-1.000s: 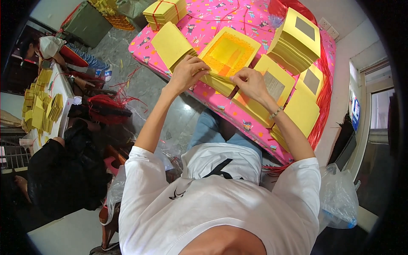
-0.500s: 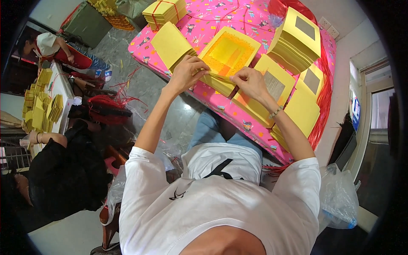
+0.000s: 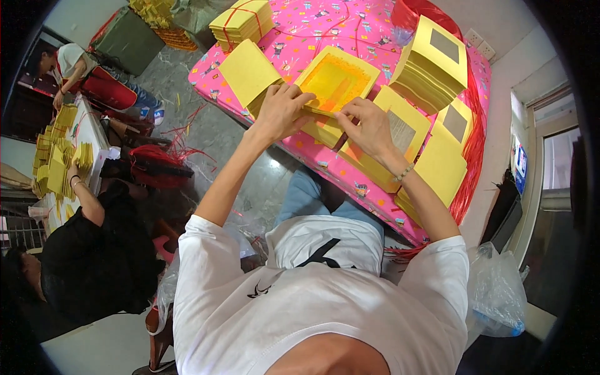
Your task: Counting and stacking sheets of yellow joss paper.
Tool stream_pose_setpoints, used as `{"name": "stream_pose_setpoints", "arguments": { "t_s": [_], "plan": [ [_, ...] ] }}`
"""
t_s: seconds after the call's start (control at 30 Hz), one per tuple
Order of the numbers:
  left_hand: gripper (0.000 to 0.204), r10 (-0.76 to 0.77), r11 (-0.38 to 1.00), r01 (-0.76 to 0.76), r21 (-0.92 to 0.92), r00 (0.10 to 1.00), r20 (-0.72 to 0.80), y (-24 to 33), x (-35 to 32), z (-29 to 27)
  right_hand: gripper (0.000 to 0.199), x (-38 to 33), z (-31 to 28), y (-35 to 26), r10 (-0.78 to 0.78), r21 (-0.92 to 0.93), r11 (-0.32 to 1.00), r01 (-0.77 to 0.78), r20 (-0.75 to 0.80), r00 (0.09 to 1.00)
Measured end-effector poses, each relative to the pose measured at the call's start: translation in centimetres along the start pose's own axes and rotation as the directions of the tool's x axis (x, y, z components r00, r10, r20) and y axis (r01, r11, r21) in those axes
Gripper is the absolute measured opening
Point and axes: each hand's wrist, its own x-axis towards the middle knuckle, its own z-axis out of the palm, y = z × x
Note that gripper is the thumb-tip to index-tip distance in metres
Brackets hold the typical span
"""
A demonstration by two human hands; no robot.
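A stack of yellow paper (image 3: 338,80) with an orange-gold patch on its top sheet lies in front of me on the pink table cover. My left hand (image 3: 281,114) is closed at the near-left edge of the top sheet, fingertips pinching it. At the near-right edge, my right hand (image 3: 369,128) pinches the same sheet between thumb and forefinger. The near edge looks slightly raised and bent between them. Plain yellow sheets (image 3: 249,70) lie left of my left hand. Beside my right hand is another yellow stack (image 3: 406,122) with a greyish patch.
A tall yellow stack (image 3: 437,62) and red strands (image 3: 478,137) are at the right. A tied stack (image 3: 242,24) sits at the far left of the pink cover (image 3: 294,47). Two people work at a white table (image 3: 94,125) with yellow bundles. A plastic bag (image 3: 498,290) hangs lower right.
My hands stay on the sheet's near edge, and my left hand has shifted slightly right. At the other table, the person in black now reaches into the bundles, and the person in the red apron reaches down.
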Motion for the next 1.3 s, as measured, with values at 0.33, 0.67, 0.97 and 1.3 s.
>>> {"name": "stream_pose_setpoints", "arguments": {
  "t_s": [0.33,0.67,0.97,1.3],
  "plan": [
    [0.023,-0.208,0.948,0.085,-0.308,0.897,-0.391,0.9,0.4,0.0,0.078,-0.2,-3.5,-2.9,0.212,0.213,0.963,-0.166,-0.219,0.952],
    [0.031,-0.305,0.075,0.155,-0.985,0.944,0.125,6.0,-2.2,-3.3,0.086,-1.7,-3.1,-3.3,0.162,0.849,0.416,-0.326,0.283,0.945],
    [0.038,-0.378,0.534,0.165,-0.829,0.924,-0.059,5.7,-2.8,-1.7,0.072,-2.8,-2.7,-4.3,0.119,0.9,0.41,-0.148,0.108,0.987],
    [0.04,-0.362,0.358,-0.032,-0.933,0.917,-0.17,4.4,1.5,-1.3,0.06,0.1,-2.1,-2.7,0.086,0.802,0.598,-0.006,-0.056,0.995]
  ]
}}
